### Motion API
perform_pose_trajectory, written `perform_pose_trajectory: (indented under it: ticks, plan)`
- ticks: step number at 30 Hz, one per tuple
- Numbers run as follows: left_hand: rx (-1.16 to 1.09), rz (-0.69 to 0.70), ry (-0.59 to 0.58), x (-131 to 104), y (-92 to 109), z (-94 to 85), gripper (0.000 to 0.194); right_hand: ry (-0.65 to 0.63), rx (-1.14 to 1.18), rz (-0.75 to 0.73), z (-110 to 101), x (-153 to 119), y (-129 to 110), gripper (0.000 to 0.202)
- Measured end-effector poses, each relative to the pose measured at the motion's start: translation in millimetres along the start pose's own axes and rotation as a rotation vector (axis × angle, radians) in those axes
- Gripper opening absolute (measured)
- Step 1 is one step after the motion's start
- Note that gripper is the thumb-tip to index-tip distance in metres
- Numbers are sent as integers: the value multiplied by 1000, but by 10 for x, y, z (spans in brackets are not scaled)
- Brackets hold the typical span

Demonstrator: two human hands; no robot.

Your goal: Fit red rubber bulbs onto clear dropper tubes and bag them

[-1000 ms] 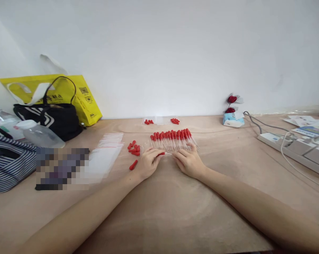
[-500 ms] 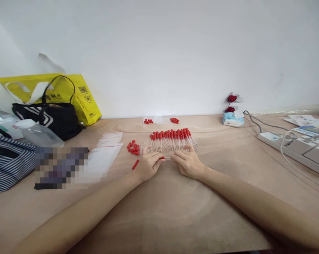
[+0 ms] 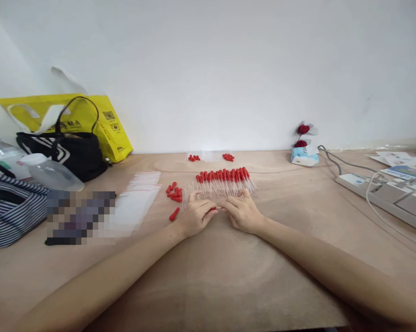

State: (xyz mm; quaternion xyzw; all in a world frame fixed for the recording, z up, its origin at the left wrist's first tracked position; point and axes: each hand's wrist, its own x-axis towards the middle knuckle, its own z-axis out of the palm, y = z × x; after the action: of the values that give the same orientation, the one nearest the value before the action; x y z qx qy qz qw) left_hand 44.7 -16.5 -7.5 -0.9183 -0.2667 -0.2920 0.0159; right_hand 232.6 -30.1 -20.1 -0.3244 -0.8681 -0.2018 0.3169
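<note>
Left hand point(image 3: 196, 217) has its fingers pinched round a red bulb point(image 3: 213, 209), right hand point(image 3: 243, 214) likewise on a clear tube point(image 3: 219, 209), mid desk point(image 3: 214, 276). Can't tell how deep the tube's in. Row of red-topped droppers point(image 3: 225, 176) just on the far side, loose bulbs point(image 3: 174, 214) left.

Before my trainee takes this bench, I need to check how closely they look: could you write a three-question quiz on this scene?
1. The right hand holds a clear tube; which hand pinches a red bulb?
2. True or false: the row of red-topped droppers lies with its red ends toward the wall.
3. Fill in: the black bag stands in front of the ____ bag.

Key: 1, left hand; 2, true; 3, yellow.
</note>
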Motion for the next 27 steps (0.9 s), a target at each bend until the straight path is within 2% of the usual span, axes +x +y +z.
perform_pose_trajectory:
  ticks: [6,11,14,15,19,22,24,27]
  plan:
    - [-1,-69,4,-11,-59,-42,22,-48,23,40,-21,-1,28,24]
    - [49,-63,3,-43,-87,-96,24,-69,-19,39,-58,-25,38,21]
    - [96,-81,16,-53,-93,-139,24,-87,-19,89,-47,-24,22,20]
    - [119,-103,33,-59,-100,-159,24,-87,-11,125,-32,-20,16,20]
    - [240,-257,156,-123,-170,-272,43,-36,-1,349,78,33,11,23]
    - [311,-315,205,-223,-246,-386,35,9,1,525,196,131,21,23]
    - [318,-324,181,-300,-291,-465,32,22,6,642,284,227,33,22]
    - [252,-341,43,-410,-343,-563,32,4,-15,792,408,391,56,19]
